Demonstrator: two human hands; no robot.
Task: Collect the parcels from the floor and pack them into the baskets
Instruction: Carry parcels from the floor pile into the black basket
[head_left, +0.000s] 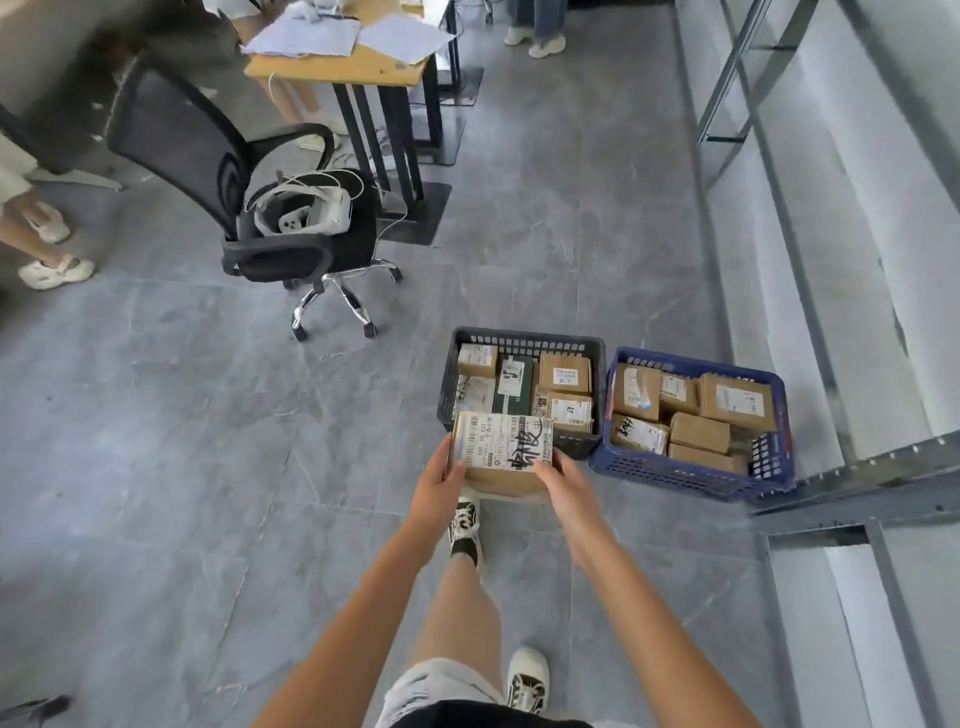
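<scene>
I hold a brown cardboard parcel (501, 447) with a white label and black scribble, just in front of the near edge of the black basket (447, 384). My left hand (441, 480) grips its left end and my right hand (563, 483) grips its right end. The black basket on the floor is filled with several parcels. To its right stands a blue basket (675, 470), also holding several brown parcels. My feet are below the parcel on the grey floor.
A black office chair (249, 208) carrying a white headset stands to the left. A wooden desk (343, 67) with papers is behind it. Metal shelving (831, 312) runs along the right. Other people's legs show at far left and top.
</scene>
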